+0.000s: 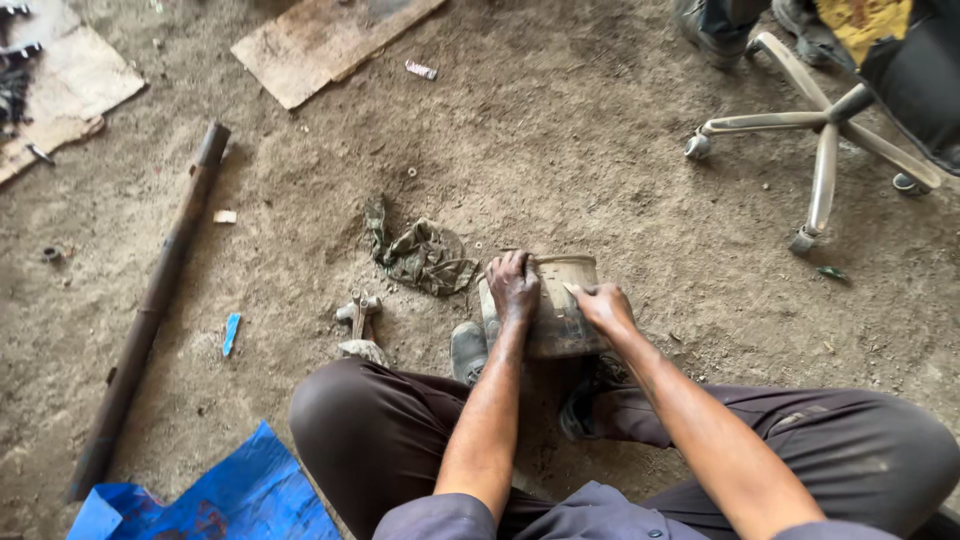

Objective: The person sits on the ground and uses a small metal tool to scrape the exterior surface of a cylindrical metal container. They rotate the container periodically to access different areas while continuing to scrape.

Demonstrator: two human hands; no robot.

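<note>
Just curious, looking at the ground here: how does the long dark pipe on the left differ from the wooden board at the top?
The pipe is round, slim, dark and rusty-looking; the wooden board is flat, broad and pale brown. The pipe lies whole in view; the board runs off the top edge. Both lie on the dirt floor, away from either hand.

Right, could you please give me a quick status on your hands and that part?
Left hand gripping dirty metal housing from above. Right hand pressed on its side. Rag and wrench lie nearby, clear of the hands.
</note>
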